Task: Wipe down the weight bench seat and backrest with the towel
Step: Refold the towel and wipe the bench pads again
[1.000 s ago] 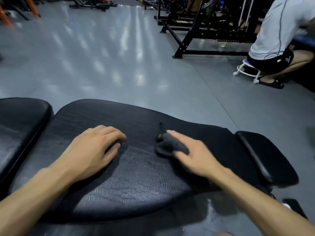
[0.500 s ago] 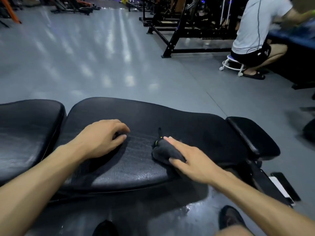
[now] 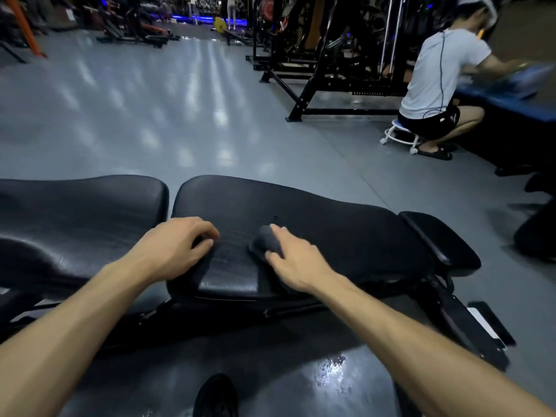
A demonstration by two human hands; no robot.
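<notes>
Two bare hands rest on the black padded bench, both on the wide pad (image 3: 316, 224) in the middle of the view. The right hand (image 3: 296, 260) grips a small dark grey towel (image 3: 266, 240), bunched into a wad, with its fingers curled over the top and pressing it down onto the pad's surface. The towel sits near the pad's front edge, touching the vinyl. The left hand (image 3: 177, 248) lies just beside it to the left, apart from the towel, fingers loosely curled with the tips on the pad and holding nothing.

A second pad (image 3: 75, 212) lies to the left, separated from the middle one by a narrow gap. A smaller pad (image 3: 439, 239) sits at the right end of the bench. Below the bench, the toe of a dark shoe (image 3: 215, 395) shows on the glossy grey floor (image 3: 150, 115).

Further back on the right, another person (image 3: 436, 82) in a white shirt and black shorts sits on a low white stool (image 3: 400, 136), facing away. Black gym machines (image 3: 331, 55) stand behind.
</notes>
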